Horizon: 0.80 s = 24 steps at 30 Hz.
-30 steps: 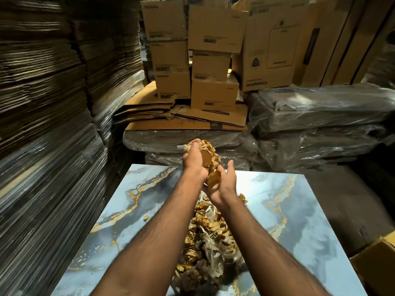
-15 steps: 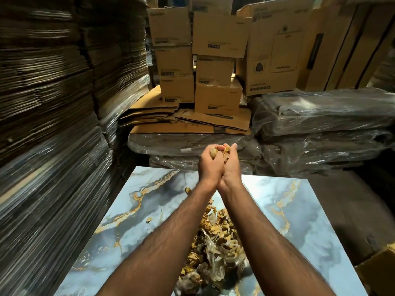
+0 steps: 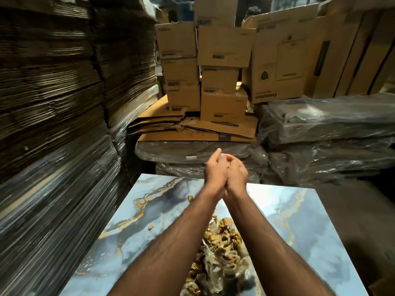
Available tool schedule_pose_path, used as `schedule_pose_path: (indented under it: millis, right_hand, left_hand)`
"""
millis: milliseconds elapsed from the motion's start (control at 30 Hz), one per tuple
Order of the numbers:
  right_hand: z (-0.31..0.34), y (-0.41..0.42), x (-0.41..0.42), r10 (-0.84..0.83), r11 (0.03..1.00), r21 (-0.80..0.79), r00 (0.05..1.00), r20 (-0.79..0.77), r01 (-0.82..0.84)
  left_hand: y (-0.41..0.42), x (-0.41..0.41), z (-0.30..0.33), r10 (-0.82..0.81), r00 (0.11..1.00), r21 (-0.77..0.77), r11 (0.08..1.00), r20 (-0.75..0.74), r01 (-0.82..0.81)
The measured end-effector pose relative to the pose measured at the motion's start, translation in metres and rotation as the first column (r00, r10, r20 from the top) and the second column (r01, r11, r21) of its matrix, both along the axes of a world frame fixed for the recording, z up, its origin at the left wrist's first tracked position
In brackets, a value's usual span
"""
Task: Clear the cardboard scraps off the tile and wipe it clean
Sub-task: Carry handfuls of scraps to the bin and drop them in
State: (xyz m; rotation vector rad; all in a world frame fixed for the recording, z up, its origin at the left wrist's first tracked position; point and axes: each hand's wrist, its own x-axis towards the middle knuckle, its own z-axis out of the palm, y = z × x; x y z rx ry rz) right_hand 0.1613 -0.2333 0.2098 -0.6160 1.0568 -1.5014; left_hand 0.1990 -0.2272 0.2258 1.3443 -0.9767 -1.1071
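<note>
Scraps (image 3: 222, 242) awaited clearing off the tile (image 3: 136, 238); left hand (image 3: 214, 171) and right hand (image 3: 236, 175) pressed together (contents indiscernible), next needing another scoop.

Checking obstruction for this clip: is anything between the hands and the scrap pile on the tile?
Nothing visible. The left hand and right hand are pressed together above the tile's far edge; the scrap pile lies nearer the person, between the forearms, with only open air above it. Whether the hands hold scraps cannot be told.
</note>
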Motion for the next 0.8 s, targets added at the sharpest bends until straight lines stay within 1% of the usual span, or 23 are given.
schedule_pose_path:
  millis: [67,133,200,267,333,367,433,500,567,667,733,800]
  right_hand:
    - [0.000,0.001,-0.002,-0.001,1.000,0.012,1.000,-0.001,0.001]
    - [-0.002,0.005,-0.004,-0.064,0.995,0.071,0.997,-0.038,0.067]
    - [-0.006,0.010,-0.007,-0.045,0.996,0.078,0.997,-0.065,0.050]
    - [-0.014,0.015,-0.003,-0.035,0.999,0.025,0.989,-0.145,0.039]
    - [-0.030,0.019,0.004,-0.037,0.999,-0.031,0.958,-0.285,0.030]
    - [-0.037,0.020,0.007,-0.013,1.000,-0.026,0.946,-0.324,0.005]
    - [-0.048,0.021,0.016,0.053,0.998,0.035,0.934,-0.353,-0.044]
    - [-0.059,0.023,0.032,0.109,0.992,0.100,0.910,-0.399,-0.075]
    - [-0.068,0.028,0.058,0.135,0.990,0.107,0.875,-0.464,-0.096]
    - [-0.078,0.050,0.110,0.197,0.977,0.050,0.784,-0.589,-0.208]
    - [-0.086,0.070,0.150,0.264,0.945,0.033,0.700,-0.664,-0.324]
    - [-0.095,0.091,0.194,0.306,0.906,0.007,0.641,-0.704,-0.424]
  left_hand:
    - [-0.002,-0.002,-0.003,0.007,0.997,0.027,1.000,-0.081,-0.005]
    - [0.004,-0.002,0.000,0.007,0.988,0.067,0.998,-0.156,0.003]
    - [0.012,-0.004,-0.003,-0.037,0.983,0.101,0.993,-0.178,0.055]
    - [0.022,-0.005,-0.003,-0.056,0.985,0.115,0.990,-0.162,0.076]
    - [0.029,-0.002,-0.009,0.014,0.992,0.149,0.989,-0.125,0.005]
    - [0.032,0.001,-0.013,0.061,0.990,0.172,0.984,-0.127,-0.039]
    - [0.041,0.009,-0.016,0.160,0.971,0.236,0.965,-0.177,-0.116]
    - [0.049,0.023,-0.025,0.216,0.953,0.287,0.946,-0.211,-0.151]
    - [0.062,0.048,-0.029,0.286,0.933,0.340,0.919,-0.220,-0.202]
    - [0.087,0.099,-0.046,0.403,0.861,0.383,0.882,-0.311,-0.274]
    - [0.108,0.140,-0.058,0.466,0.794,0.404,0.862,-0.391,-0.307]
    - [0.129,0.185,-0.072,0.519,0.720,0.421,0.842,-0.460,-0.338]
